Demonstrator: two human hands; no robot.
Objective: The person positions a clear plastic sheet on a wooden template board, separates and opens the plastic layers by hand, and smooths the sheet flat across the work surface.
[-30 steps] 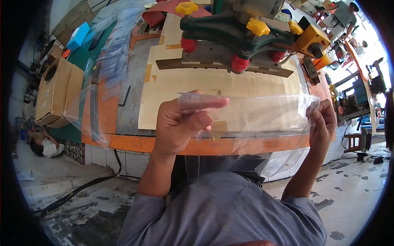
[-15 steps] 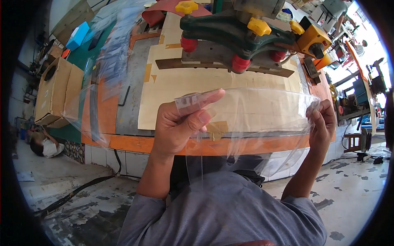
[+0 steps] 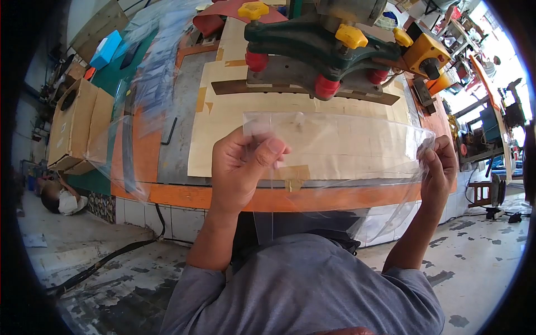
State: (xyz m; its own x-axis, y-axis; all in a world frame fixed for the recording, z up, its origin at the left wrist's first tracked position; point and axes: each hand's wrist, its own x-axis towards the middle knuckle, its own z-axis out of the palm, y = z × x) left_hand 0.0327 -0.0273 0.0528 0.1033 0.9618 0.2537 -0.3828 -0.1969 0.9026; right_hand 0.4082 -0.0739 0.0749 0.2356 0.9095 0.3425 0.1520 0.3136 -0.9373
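A clear plastic sheet (image 3: 346,151) is stretched between my hands above the front of the work table, its lower part draping over the orange edge toward my lap. My left hand (image 3: 240,167) pinches it near its upper left corner, thumb over curled fingers. At the upper right corner, my right hand (image 3: 438,162) grips the bunched plastic between thumb and fingers. Behind the sheet lies a tan board (image 3: 223,128) patched with brown tape. Over that board hangs a green press head (image 3: 312,44) with yellow knobs, red spacers and a long metal bar (image 3: 234,87).
Left of the board lies a hex key (image 3: 169,130) on a grey metal plate (image 3: 184,106). Clear plastic pieces (image 3: 156,78) are piled farther left, near a cardboard box (image 3: 72,125). A yellow control box (image 3: 430,50) sits right of the press. Another person (image 3: 70,201) is low at far left.
My left index finger, stretched along the sheet before, is now curled into a pinch. The sheet's upper left corner has risen and stands flatter. My right hand holds its place.
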